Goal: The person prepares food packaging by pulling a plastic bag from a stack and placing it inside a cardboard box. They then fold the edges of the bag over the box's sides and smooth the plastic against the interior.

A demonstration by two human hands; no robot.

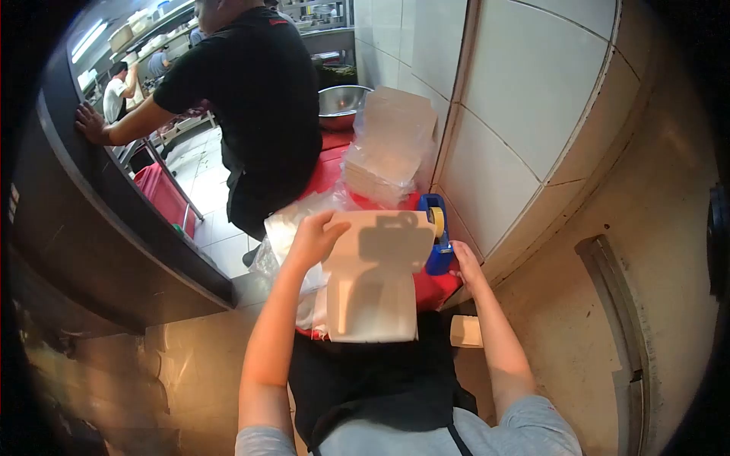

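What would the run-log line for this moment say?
left hand: holds white paper sheet | right hand: at blue tape dispenser | red table | co-worker in black beyond

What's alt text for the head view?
Left hand holds a folded white paper box over a red table; right hand touches a blue tape dispenser. Behind: bagged box stack, steel bowl, person in black.
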